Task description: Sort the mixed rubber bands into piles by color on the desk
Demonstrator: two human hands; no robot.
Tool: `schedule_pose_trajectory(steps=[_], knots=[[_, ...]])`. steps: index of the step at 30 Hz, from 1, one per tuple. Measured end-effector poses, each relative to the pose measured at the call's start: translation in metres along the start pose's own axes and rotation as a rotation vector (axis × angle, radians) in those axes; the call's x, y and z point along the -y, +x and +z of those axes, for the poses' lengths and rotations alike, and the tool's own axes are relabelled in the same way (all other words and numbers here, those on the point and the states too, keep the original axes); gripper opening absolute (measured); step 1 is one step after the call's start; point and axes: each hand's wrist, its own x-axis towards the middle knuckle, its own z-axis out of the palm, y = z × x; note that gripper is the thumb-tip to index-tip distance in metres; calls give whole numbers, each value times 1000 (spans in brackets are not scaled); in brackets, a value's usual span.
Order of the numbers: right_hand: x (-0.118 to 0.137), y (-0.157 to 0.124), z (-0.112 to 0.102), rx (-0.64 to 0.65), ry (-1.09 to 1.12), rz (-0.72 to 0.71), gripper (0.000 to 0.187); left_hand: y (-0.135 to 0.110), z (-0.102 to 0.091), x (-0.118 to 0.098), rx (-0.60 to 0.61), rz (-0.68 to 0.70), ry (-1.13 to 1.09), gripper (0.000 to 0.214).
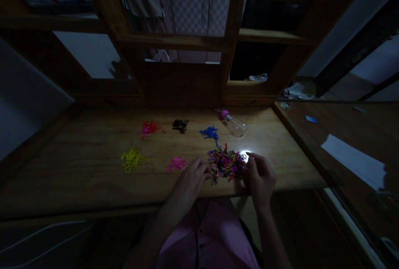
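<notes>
A mixed heap of thin, many-coloured elastic loops (227, 161), like small hair ties, lies near the desk's front edge. At its left side my left hand (195, 172) rests with curled fingers, the tips touching the loops. My right hand (262, 174) is at the right side, thumb and forefinger pinched together beside a bright spot of light; whatever they hold is too small to make out. Single-colour piles lie around: pink loops (176, 164) just left of my left hand, yellow loops (132, 159), red loops (149, 128), black loops (180, 125) and blue loops (210, 132).
A clear bottle with a pink cap (235, 124) lies on its side behind the heap. Wooden shelving (183, 86) rises at the desk's back. To the right, a side table (311, 140) bears white paper (355, 161) and a small blue card (311, 119). The room is dim.
</notes>
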Motion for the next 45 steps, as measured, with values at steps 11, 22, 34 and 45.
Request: schedule_pose_trajectory(steps=[11, 22, 34, 45], knots=[[1, 0, -1, 1, -36, -49, 20, 3, -7, -3, -84, -17, 93, 6], [1, 0, -1, -7, -40, -37, 22, 4, -9, -8, -186, -60, 24, 10], [3, -1, -1, -9, -29, -28, 22, 7, -8, -11, -201, -23, 10, 22], [0, 0, 0, -15, -22, -24, 23, 9, -13, -20, -187, -149, -90, 10]])
